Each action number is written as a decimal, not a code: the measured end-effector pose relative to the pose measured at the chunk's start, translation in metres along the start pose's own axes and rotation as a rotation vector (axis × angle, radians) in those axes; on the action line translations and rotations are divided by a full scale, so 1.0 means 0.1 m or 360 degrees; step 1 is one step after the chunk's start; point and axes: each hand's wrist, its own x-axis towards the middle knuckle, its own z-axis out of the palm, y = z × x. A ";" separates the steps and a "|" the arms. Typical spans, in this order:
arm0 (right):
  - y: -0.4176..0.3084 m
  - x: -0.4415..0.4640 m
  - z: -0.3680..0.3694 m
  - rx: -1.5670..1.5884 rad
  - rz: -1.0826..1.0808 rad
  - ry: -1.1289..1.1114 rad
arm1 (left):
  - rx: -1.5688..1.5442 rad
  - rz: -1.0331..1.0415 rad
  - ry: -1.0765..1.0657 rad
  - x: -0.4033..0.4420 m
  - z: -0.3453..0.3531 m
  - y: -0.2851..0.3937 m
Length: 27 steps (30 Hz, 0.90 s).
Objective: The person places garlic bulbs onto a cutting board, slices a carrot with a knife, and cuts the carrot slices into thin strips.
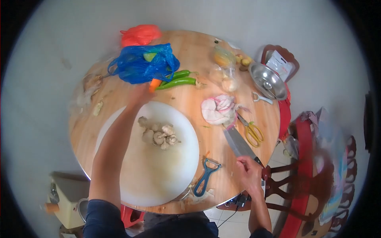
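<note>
My left hand (141,95) reaches over the far edge of the round white cutting board (178,119). Its blurred fingers meet an orange carrot (154,85), and I cannot see whether they grip it. Beside the carrot lie long green peppers (178,82), in front of a blue plastic bag (139,65). Several garlic bulbs (164,137) sit on the board. Near the table's right edge, my right hand (250,172) is loosely curled beside the dark handle of a cleaver (239,143), with nothing visible in it. A blue peeler (206,176) lies to its left.
Yellow-handled scissors (253,133) and a white-and-pink cloth (218,109) lie beyond the cleaver. Farther right are a metal bowl (268,81) and a white peeler (262,98). Clear bags with vegetables (224,75) stand at the back, and a red bag (141,35) at the far edge.
</note>
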 end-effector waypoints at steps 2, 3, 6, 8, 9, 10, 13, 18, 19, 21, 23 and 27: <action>0.12 -0.03 -0.06 -0.0028 0.0038 0.0041 | -0.0023 0.0018 0.0086 0.08 0.12 -0.04; 0.17 -0.04 -0.09 -0.0064 0.0098 0.0106 | -0.0048 0.0066 0.0160 0.12 0.18 -0.09; 0.21 0.00 -0.24 -0.0120 0.0151 0.0112 | -0.0154 0.0027 0.0154 0.33 0.39 -0.24; 0.34 0.01 -0.28 -0.0179 0.0119 0.0131 | -0.0161 -0.0005 0.0137 0.40 0.41 -0.25; 0.36 0.02 -0.29 -0.0241 0.0107 0.0167 | -0.0170 -0.0015 0.0106 0.45 0.43 -0.26; 0.37 0.03 -0.30 -0.0241 0.0097 0.0158 | -0.0172 -0.0028 0.0111 0.50 0.44 -0.27; 0.43 0.04 -0.31 -0.0278 0.0180 0.0153 | 0.0008 -0.0055 -0.0020 0.62 0.36 -0.30; 0.50 0.04 -0.32 -0.0530 0.0114 0.0168 | -0.0144 -0.0244 -0.0219 0.57 -0.13 -0.34; 0.48 0.03 -0.33 -0.0522 0.0115 0.0164 | -0.0136 -0.0247 -0.0219 0.52 -0.22 -0.41; 0.47 0.03 -0.34 -0.0722 -0.0062 0.0234 | -0.0454 -0.0214 -0.0273 0.36 -0.45 -0.59; 0.58 0.00 -0.36 -0.0741 -0.0070 0.0218 | -0.0472 -0.0177 -0.0375 0.08 -0.83 -0.58; 0.76 -0.03 -0.45 -0.0748 -0.0141 0.0081 | -0.0922 -0.0290 -0.0667 -0.62 -1.35 -0.57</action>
